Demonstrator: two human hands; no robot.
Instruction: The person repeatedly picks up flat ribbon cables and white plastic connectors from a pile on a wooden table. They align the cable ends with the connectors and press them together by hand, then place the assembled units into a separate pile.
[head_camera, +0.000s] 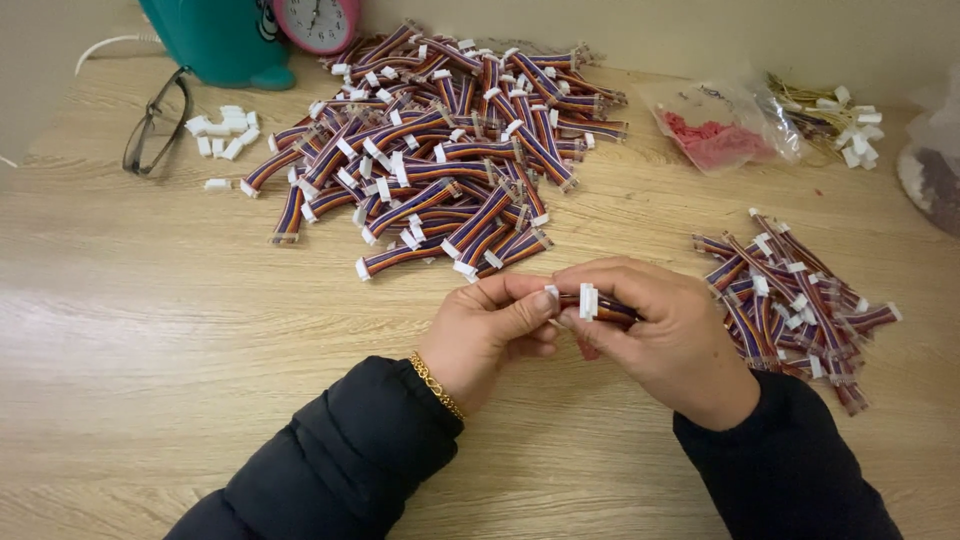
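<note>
So the short multicoloured ribbon cable with a white plastic plug (598, 304) sat just below the big heap of matching striped cables (440, 140), lying left to right across the wooden table (150, 330). The right hand (655, 335) was pinched shut around its wire end, plug poking out leftward. The left hand (490, 330) was right at that plug, thumb and finger closed on a small white connector piece (552, 292) touching it.

Both arms wear black padded jacket sleeves with soft, puffy folds, cuffs ending at the wrists. Left hand (485, 335) bare, a gold chain bracelet (436, 384) at its wrist. Right hand (665, 335) bare, no jewellery seen.
</note>
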